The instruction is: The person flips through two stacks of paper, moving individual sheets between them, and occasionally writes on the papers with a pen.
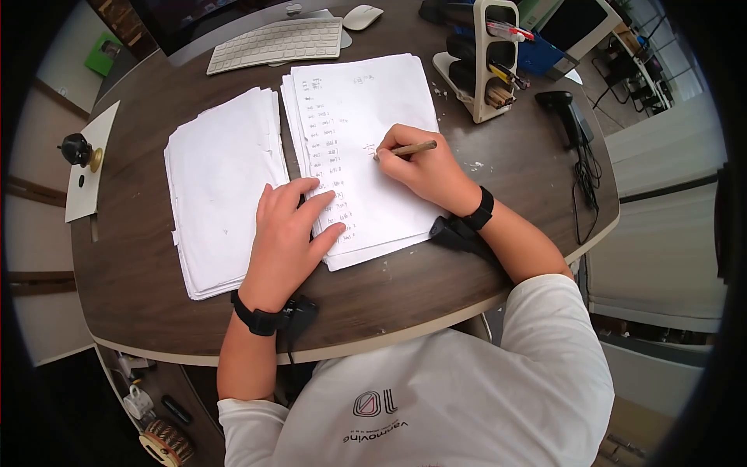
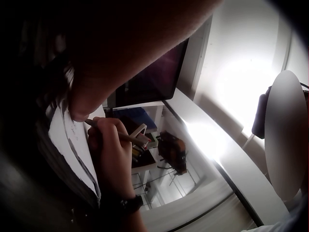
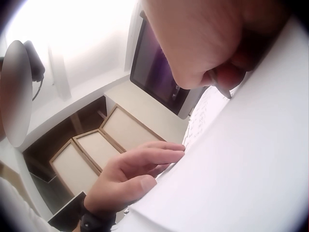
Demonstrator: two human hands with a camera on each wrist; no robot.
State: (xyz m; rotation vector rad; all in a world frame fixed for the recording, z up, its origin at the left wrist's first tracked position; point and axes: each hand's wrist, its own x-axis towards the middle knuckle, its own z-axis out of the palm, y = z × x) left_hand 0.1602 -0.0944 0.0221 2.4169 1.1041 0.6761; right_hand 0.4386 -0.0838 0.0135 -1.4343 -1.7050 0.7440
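Note:
My right hand (image 1: 424,167) pinches a brown pen (image 1: 415,148) between thumb and fingers, its tip down at the upper sheet of a stack of white paper (image 1: 389,101). Fresh pen strokes show beside the tip, and a column of handwritten lines runs down the sheet's left side. In the right wrist view the pen's pointed tip (image 3: 223,91) is right at the paper. My left hand (image 1: 286,233) rests with spread fingers on the left edge of that stack, over the lower written lines. A second pile of blank-looking sheets (image 1: 222,179) lies to its left, partly under the hand's side.
A white keyboard (image 1: 276,45) and mouse (image 1: 362,17) sit at the back beneath a monitor (image 1: 202,23). An organizer with pens (image 1: 492,66) stands back right, beside a black handheld scanner (image 1: 566,117) with a coiled cable. At far left, a white board (image 1: 92,167) carries a dark knobbed object.

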